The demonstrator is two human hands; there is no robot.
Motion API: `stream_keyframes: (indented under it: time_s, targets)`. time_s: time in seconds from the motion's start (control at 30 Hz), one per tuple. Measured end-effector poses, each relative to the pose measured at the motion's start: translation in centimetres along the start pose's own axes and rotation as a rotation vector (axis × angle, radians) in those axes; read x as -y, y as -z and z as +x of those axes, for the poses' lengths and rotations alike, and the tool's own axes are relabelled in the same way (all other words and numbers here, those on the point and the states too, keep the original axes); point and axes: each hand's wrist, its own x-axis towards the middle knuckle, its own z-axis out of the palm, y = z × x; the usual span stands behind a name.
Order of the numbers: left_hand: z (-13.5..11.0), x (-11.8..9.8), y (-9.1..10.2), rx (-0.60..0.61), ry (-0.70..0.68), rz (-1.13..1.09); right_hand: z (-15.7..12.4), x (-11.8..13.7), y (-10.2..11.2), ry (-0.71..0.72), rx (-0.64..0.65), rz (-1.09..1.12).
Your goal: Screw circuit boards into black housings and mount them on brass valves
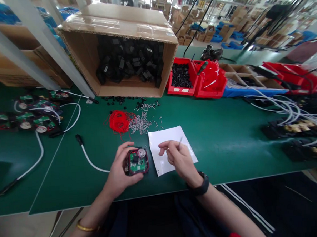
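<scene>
My left hand is closed around a small black housing that holds a green circuit board and a round silver part; a white cable runs from it to the left. My right hand pinches a thin silver pin above a white sheet of paper on the green table. A red coil of wire and several loose silver pins lie just beyond the hands.
A tipped cardboard box of black parts stands at the back. Red bins sit to its right. Assembled units with white cables lie at the left and right. The table's front edge is near.
</scene>
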Motion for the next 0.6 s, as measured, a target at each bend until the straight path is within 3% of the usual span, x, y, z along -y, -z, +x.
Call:
stream_keyframes:
  time_s: [0.13,0.2,0.33,0.47,0.6]
  targets:
    - [-0.1,-2.1,1.7,0.596,-0.068,-0.123,-3.1,-1.7,2.3,-0.116,-0.105,0.182]
    - [-0.2,-2.4,1.2,0.738,-0.029,-0.066,-4.2,-3.0,2.3,-0.227,-0.144,0.272]
    - [-0.5,-1.4,-0.5,0.747,0.086,0.074,-5.3,-5.0,0.9,-0.289,-0.189,0.359]
    - [-1.2,-0.8,-0.7,0.706,0.094,0.072,-5.6,-5.7,0.1,-0.222,-0.169,0.189]
    - [-1.6,-1.0,-0.4,0.679,0.101,0.039,-5.7,-6.1,-0.3,-0.178,-0.229,0.067]
